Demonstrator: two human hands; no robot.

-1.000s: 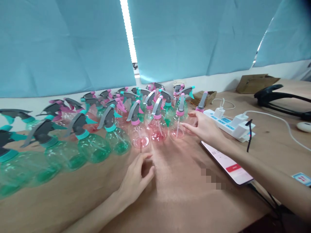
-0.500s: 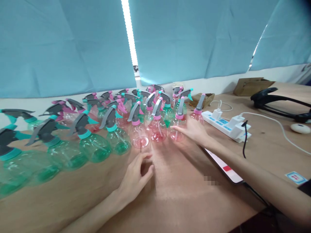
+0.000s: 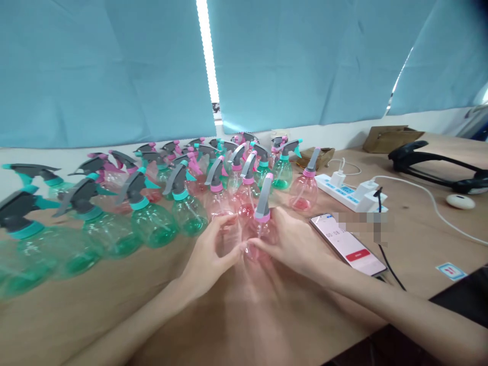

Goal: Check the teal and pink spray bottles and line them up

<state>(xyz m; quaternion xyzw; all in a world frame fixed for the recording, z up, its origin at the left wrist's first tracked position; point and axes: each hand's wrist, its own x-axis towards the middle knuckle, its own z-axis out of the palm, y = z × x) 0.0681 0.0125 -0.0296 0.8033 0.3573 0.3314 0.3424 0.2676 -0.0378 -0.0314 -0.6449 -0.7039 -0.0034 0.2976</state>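
Our R hand pinches the nearest pink spray btl, at the phone's 9 o'clock. Our L hand, thumb & fingers spread in a curve, is at the btl's 9 o'clock; can't tell if touching. Power strip: approx. 2 o'clock.

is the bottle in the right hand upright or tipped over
Upright: the pink bottle in the right hand has its gray trigger and pink collar above its body.
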